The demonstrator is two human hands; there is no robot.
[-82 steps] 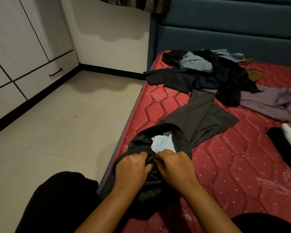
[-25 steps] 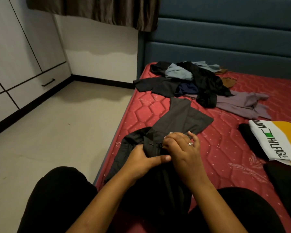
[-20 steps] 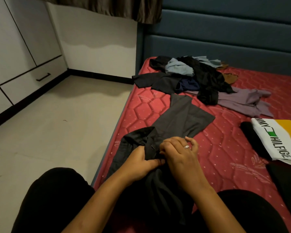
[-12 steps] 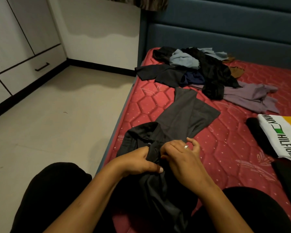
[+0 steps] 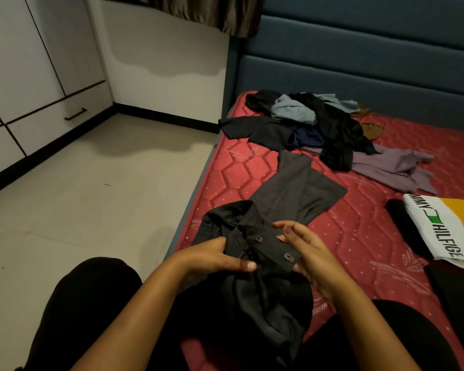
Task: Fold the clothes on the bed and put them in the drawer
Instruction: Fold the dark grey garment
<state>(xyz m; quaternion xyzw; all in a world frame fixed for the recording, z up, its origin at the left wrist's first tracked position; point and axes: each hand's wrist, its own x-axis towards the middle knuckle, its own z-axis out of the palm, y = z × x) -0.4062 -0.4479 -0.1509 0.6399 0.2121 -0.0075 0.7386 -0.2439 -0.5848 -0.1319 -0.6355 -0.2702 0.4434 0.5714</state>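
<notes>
Dark grey trousers (image 5: pixel 292 199) lie on the red mattress (image 5: pixel 359 236), legs stretching away from me, waistband over my lap. My left hand (image 5: pixel 212 257) grips the left side of the waistband, thumb across the cloth. My right hand (image 5: pixel 306 247) holds the waistband's other end, where two metal hooks show, with its fingers spread. A heap of unfolded clothes (image 5: pixel 314 124) lies near the headboard. The drawer (image 5: pixel 56 119) with a black handle is shut in the white cupboard at the far left.
A folded white and yellow shirt (image 5: pixel 447 228) rests on dark clothing at the right. A grey-purple garment (image 5: pixel 394 167) spreads beside the heap. The blue padded headboard (image 5: pixel 359 62) stands behind. Pale tiled floor (image 5: pixel 91 188) separates bed and cupboard. My black-clad knees fill the bottom.
My hands have drawn apart and pulled the waistband flat, showing its metal hooks. The light blue lining seen earlier is now hidden.
</notes>
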